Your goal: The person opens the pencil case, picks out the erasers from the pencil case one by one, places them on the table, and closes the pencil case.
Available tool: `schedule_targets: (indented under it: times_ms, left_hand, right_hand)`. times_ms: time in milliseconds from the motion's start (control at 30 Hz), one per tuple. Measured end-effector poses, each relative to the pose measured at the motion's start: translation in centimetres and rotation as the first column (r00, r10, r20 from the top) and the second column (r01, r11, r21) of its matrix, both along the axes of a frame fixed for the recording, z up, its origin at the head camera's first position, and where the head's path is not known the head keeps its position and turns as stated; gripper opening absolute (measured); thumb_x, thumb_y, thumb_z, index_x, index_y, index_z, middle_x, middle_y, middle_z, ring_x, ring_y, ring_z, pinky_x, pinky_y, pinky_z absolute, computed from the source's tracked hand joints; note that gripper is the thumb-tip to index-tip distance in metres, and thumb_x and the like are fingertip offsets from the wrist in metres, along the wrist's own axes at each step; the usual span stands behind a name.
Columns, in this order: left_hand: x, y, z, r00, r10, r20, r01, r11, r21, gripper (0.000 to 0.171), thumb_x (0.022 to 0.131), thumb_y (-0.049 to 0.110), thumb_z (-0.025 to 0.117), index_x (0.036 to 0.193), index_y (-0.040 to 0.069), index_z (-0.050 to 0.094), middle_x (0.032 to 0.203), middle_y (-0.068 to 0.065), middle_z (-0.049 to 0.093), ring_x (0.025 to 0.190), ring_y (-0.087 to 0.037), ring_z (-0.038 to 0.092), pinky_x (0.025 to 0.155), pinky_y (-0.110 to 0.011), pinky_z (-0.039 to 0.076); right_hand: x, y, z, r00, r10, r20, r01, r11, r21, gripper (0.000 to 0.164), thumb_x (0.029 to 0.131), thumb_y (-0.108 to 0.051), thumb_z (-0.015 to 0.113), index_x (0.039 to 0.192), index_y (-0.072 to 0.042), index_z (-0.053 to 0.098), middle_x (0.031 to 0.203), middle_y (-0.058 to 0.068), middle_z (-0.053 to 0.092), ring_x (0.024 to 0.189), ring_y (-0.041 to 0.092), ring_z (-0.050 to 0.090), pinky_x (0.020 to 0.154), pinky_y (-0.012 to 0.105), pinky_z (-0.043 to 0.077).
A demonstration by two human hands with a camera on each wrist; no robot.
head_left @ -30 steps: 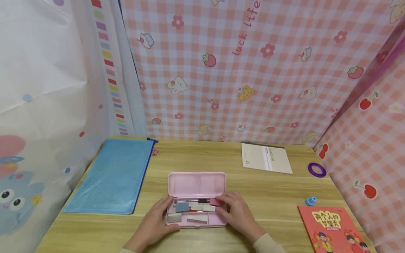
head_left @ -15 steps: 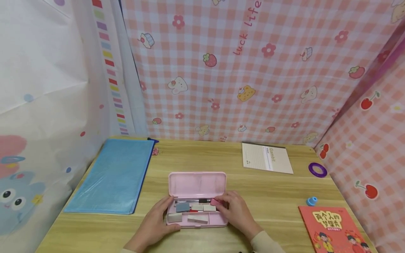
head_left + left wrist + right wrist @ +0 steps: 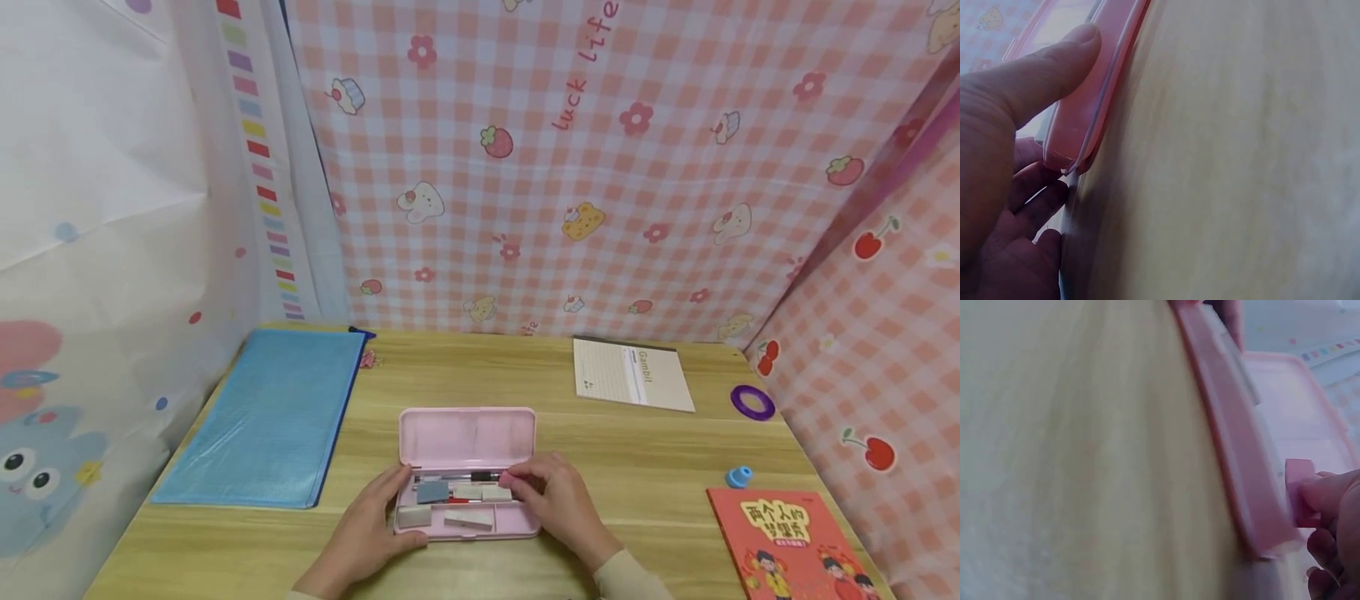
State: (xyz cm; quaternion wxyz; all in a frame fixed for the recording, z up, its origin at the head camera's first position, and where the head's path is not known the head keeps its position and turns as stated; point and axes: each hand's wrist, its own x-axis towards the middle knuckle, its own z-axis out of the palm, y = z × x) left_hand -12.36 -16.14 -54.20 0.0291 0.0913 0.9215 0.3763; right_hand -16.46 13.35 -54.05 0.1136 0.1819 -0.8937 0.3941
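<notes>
A pink pencil case [image 3: 467,437] stands on the table with its lid tipped back. My left hand [image 3: 371,517] holds its left end, thumb along the front wall and fingers at the end, as the left wrist view also shows. Between thumb and fingers of my right hand [image 3: 562,504] a small pink eraser [image 3: 1298,481] is pinched at the case's right end. Inside the case lie a blue-grey eraser [image 3: 432,492], whitish blocks [image 3: 483,492] and pens [image 3: 457,477]. Two more pale blocks, one on the left [image 3: 414,517] and a longer one [image 3: 468,519], lie in the front compartments.
On the left lies a blue zip folder [image 3: 262,417], with a small pink item [image 3: 367,359] beside it. A notebook [image 3: 633,372] is at the back right. Toward the right edge are a purple ring [image 3: 752,402], a small blue object [image 3: 738,477] and a red book [image 3: 783,533].
The pink eraser lay flat among the things in the case; my right hand has pinched it and tilted it up slightly. The left hand stays on the case.
</notes>
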Motion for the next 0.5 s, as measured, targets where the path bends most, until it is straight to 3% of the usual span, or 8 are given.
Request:
schedule_targets:
  times_ms: [200,333,500]
  left_hand:
    - [0.2,-0.1,-0.1,1.000,0.002,-0.016,-0.002,1.000,0.012,0.100,0.063,0.043,0.087,0.145,0.007,0.042,0.147,-0.010,0.042,0.134,-0.032,0.039,0.110,-0.049,0.034]
    - [0.2,-0.1,-0.1,1.000,0.000,-0.023,0.001,1.000,0.022,0.100,0.063,0.043,0.088,0.145,0.006,0.042,0.146,-0.010,0.043,0.134,-0.031,0.039,0.110,-0.049,0.034]
    - [0.0,0.1,-0.1,1.000,-0.004,-0.009,0.004,1.000,0.017,0.101,0.063,0.046,0.086,0.145,0.007,0.042,0.147,-0.010,0.042,0.134,-0.032,0.039,0.110,-0.050,0.033]
  right_hand:
    - [0.2,1.5,1.5,0.983,-0.076,0.165,0.101,0.983,-0.150,0.013,0.083,-0.018,0.076,0.092,-0.027,0.074,0.083,-0.017,0.066,0.072,0.007,0.059,0.062,0.022,0.052]
    - [-0.5,3.8,1.8,0.963,-0.142,0.231,0.183,0.969,-0.166,0.009,0.084,-0.022,0.075,0.093,-0.025,0.074,0.081,-0.012,0.067,0.072,0.011,0.059,0.058,0.023,0.051]
    - [-1.4,7.4,1.3,0.930,-0.237,0.282,0.278,0.954,-0.115,0.015,0.086,-0.029,0.073,0.099,-0.021,0.073,0.084,-0.006,0.067,0.076,0.013,0.057,0.060,0.022,0.049]
